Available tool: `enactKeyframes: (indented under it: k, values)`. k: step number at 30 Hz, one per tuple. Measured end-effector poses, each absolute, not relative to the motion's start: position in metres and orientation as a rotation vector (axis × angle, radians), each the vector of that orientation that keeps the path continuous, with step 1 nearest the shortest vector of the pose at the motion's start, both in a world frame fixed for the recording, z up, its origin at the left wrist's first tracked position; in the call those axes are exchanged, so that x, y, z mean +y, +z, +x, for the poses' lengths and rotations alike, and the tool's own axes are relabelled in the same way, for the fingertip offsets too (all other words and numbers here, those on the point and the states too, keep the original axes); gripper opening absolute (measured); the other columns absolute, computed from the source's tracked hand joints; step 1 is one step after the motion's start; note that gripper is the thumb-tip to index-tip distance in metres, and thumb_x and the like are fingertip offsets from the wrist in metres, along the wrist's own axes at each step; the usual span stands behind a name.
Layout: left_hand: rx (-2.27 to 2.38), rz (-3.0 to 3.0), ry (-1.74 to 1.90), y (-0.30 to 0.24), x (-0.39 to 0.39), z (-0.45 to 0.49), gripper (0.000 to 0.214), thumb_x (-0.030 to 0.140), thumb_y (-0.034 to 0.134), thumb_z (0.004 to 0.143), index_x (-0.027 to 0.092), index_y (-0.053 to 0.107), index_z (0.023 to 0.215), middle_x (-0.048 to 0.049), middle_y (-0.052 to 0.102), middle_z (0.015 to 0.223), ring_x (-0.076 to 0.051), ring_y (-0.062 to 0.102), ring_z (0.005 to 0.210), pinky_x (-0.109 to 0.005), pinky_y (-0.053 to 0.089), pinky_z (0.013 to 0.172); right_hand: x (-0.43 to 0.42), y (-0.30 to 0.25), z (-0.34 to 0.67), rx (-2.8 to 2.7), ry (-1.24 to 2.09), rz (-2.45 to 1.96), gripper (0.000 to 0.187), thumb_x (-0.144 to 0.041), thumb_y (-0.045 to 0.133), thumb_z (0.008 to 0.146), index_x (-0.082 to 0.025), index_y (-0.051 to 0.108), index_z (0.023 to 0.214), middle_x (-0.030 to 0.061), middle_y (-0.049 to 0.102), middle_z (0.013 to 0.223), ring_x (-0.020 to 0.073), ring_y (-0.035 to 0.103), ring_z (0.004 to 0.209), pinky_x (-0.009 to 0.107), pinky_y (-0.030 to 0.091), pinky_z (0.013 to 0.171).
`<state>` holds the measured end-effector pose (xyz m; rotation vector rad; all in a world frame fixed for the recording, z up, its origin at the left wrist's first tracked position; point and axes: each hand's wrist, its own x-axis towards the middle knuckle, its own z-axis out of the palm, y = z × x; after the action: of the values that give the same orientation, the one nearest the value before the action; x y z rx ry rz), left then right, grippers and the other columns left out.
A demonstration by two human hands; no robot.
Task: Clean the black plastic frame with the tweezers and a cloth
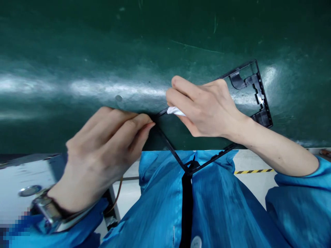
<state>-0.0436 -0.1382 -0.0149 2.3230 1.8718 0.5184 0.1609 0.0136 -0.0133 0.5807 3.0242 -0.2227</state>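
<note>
A thin black plastic frame [172, 151], rectangular with moulded brackets at its right end, lies slanted over the table's near edge. One corner of it juts out past the edge, close to my blue jacket. My left hand [111, 137] pinches the frame's left corner between thumb and fingers. Above the frame's middle, my right hand [204, 106] is closed around a crumpled white cloth [175, 111], which meets the frame's far rail just right of my left fingertips. The right hand and forearm hide part of the frame.
The green tabletop [103, 44] is scratched and shiny, and its near edge runs just below my hands. A white surface with a round metal disc [29, 190] is at lower left, beside a brown cable [119, 193]. Yellow-black tape [254, 171] marks the floor.
</note>
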Motion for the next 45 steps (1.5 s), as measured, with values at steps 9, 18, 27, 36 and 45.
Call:
enactKeyframes:
  k: [9, 18, 27, 36, 45]
  values:
    - [2.052, 1.995, 0.617, -0.012, -0.140, -0.040, 0.012, 0.024, 0.075, 0.097, 0.023, 0.073, 0.109, 0.0010, 0.076, 0.098, -0.012, 0.069, 0.087, -0.026, 0.051, 0.078, 0.013, -0.014, 0.163, 3.050, -0.052, 0.539, 0.029, -0.019, 0.034, 0.102, -0.020, 0.058, 0.119, -0.0008, 0.064, 0.116, 0.0075, 0.050, 0.070, 0.032, 0.015, 0.057]
    - [2.065, 1.975, 0.494, -0.002, -0.133, -0.036, 0.009, 0.032, 0.068, 0.102, 0.025, 0.072, 0.107, 0.0018, 0.075, 0.097, -0.015, 0.067, 0.089, -0.030, 0.049, 0.080, 0.014, -0.011, 0.162, 3.030, -0.079, 0.539, 0.032, -0.019, 0.034, 0.100, -0.021, 0.059, 0.120, -0.0009, 0.067, 0.121, 0.0071, 0.053, 0.071, 0.033, 0.018, 0.057]
    - [2.032, 2.019, 0.348, -0.006, -0.129, -0.038, 0.022, 0.040, 0.052, 0.108, 0.023, 0.064, 0.101, 0.0031, 0.063, 0.088, -0.012, 0.060, 0.081, -0.027, 0.038, 0.070, 0.014, -0.010, 0.160, 2.981, -0.114, 0.530, 0.042, -0.017, 0.028, 0.098, -0.020, 0.057, 0.128, 0.0011, 0.064, 0.123, 0.0093, 0.061, 0.078, 0.031, 0.022, 0.061]
    - [2.071, 1.838, 0.465, -0.007, -0.135, -0.032, 0.017, 0.039, 0.059, 0.104, 0.026, 0.067, 0.096, 0.0053, 0.063, 0.082, -0.009, 0.056, 0.070, -0.026, 0.041, 0.066, 0.015, -0.013, 0.161, 3.034, -0.138, 0.557, 0.039, -0.020, 0.029, 0.098, -0.021, 0.059, 0.123, -0.0010, 0.065, 0.122, 0.0066, 0.053, 0.073, 0.031, 0.022, 0.059]
    - [2.141, 1.818, 0.607, -0.004, -0.140, -0.027, 0.009, 0.031, 0.071, 0.100, 0.030, 0.076, 0.107, 0.0030, 0.074, 0.091, -0.014, 0.063, 0.079, -0.032, 0.045, 0.073, 0.013, -0.015, 0.164, 3.055, -0.094, 0.569, 0.033, -0.021, 0.035, 0.099, -0.023, 0.059, 0.122, 0.0000, 0.068, 0.121, 0.0099, 0.058, 0.076, 0.033, 0.022, 0.058]
